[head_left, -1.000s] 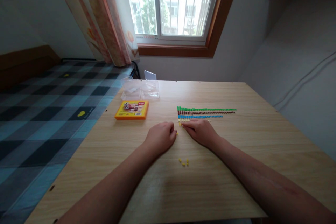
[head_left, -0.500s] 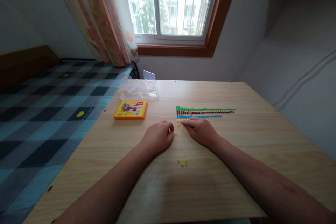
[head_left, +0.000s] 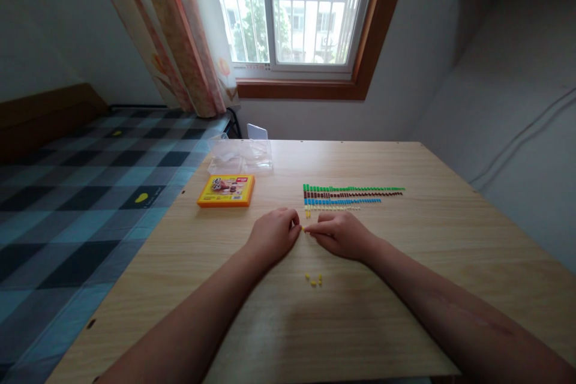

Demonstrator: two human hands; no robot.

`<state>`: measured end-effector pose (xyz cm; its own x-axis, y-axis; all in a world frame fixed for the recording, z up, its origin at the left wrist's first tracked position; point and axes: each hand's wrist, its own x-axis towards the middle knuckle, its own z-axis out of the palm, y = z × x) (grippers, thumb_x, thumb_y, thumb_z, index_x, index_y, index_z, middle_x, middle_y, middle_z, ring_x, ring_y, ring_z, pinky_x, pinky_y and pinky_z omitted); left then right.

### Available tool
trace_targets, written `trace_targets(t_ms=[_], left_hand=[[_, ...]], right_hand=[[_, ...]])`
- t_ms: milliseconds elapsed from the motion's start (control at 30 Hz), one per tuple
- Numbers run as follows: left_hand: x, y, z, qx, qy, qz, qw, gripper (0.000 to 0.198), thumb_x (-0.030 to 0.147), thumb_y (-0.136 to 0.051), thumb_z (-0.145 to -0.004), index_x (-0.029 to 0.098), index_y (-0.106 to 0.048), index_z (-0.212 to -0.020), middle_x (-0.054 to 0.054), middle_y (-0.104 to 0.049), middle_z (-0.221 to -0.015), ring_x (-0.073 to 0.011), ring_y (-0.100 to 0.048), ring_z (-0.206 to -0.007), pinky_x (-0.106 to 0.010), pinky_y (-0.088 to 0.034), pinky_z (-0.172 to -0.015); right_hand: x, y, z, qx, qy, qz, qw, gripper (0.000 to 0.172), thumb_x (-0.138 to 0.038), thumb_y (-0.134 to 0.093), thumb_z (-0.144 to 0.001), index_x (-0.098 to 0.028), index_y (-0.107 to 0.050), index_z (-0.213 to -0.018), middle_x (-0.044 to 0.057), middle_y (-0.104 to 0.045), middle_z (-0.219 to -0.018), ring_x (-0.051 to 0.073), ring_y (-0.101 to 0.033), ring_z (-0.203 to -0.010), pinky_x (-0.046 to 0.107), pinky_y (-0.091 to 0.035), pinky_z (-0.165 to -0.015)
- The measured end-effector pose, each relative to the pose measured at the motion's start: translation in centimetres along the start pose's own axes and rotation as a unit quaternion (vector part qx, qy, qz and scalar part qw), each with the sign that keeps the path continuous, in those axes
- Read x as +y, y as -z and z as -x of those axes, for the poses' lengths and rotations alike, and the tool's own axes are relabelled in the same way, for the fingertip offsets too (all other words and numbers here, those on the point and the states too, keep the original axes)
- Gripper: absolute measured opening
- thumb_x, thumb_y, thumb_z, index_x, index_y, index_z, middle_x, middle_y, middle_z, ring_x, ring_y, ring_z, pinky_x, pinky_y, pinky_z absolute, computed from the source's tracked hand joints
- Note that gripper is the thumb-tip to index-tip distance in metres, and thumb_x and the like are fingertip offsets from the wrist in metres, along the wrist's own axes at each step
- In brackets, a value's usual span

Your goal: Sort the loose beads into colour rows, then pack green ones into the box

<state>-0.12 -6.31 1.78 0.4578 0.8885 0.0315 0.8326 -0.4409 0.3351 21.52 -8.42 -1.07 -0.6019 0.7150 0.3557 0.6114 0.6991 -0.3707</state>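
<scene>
A tiny yellow block (head_left: pixel 303 228) sits just above or on the wooden table between my two hands. My left hand (head_left: pixel 275 233) is closed, thumb and forefinger pinched at the block's left side. Stretched towards it from the right is the forefinger of my right hand (head_left: pixel 344 234); its tip is at the block, with the thumb apart below. Two more yellow blocks (head_left: pixel 308 215) stand just beyond, at the left end of a cream row (head_left: pixel 333 208). Nearer me lie several loose yellow blocks (head_left: pixel 314 283).
Behind my right hand run rows of small blocks: blue (head_left: pixel 342 201), brown (head_left: pixel 346 195) and green (head_left: pixel 351 188). A yellow-orange box (head_left: pixel 225 191) lies at left, with clear plastic containers (head_left: pixel 240 156) behind it. A bed (head_left: pixel 112 192) borders the table (head_left: pixel 382 324) on the left.
My right hand has come back towards me from the block rows, its forefinger now at the block by my left hand. The cream row and two yellow blocks are uncovered.
</scene>
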Motion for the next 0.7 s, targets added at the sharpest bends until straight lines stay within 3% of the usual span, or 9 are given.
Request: trace_targets(t_ms=[300,700], left_hand=[[0.0,-0.3,-0.1,0.016,-0.009,-0.005,1.0,0.014,0.033,-0.059,-0.09,0.021,-0.067,-0.086,-0.004,-0.071,-0.092,-0.0201,-0.063,-0.084,-0.03,-0.043,-0.07],[-1.0,0.4,-0.2,0.026,-0.021,0.011,0.999,0.011,0.027,-0.06,-0.089,0.02,-0.067,-0.084,-0.004,-0.071,-0.088,-0.019,-0.062,-0.082,-0.03,-0.043,-0.071]], right_hand=[[0.2,0.0,0.0,-0.006,-0.009,0.023,1.0,0.023,-0.023,-0.056,-0.095,-0.027,-0.078,-0.102,0.001,-0.068,-0.082,0.014,-0.062,-0.072,0.024,-0.041,-0.067],[1.6,0.3,-0.1,0.061,-0.088,0.061,0.992,0.022,-0.023,-0.057,-0.096,-0.025,-0.078,-0.1,0.004,-0.07,-0.086,0.015,-0.063,-0.075,0.025,-0.042,-0.069]])
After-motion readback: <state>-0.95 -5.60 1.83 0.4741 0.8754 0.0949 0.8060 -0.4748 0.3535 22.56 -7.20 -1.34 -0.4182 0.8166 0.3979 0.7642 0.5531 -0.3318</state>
